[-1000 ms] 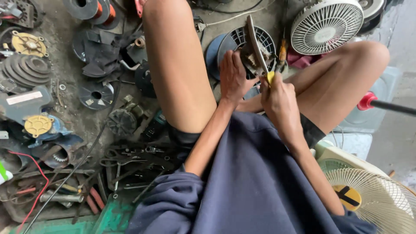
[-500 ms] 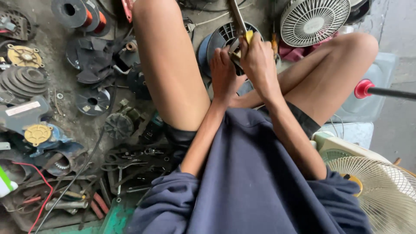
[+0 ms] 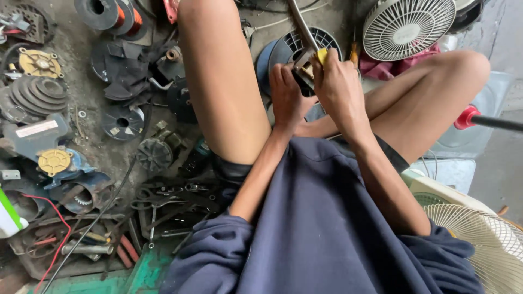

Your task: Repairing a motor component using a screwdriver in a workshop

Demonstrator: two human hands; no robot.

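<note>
Between my knees I hold a small block (image 3: 304, 68) of dull, layered-looking metal; the tool (image 3: 322, 55) against it has a glossy yellow plastic handle. Behind the block lies a matt blue plastic fan guard (image 3: 283, 49). My shirt (image 3: 327, 228) is soft navy cloth.

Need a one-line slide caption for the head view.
Seated person's left hand and right hand grip a small motor part above a dark fan guard.

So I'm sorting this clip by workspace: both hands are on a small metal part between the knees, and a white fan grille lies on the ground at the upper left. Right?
Not quite. The white fan grille lies at the upper right, as the head view shows. The left hand and right hand are on the small metal part between the knees.
</note>
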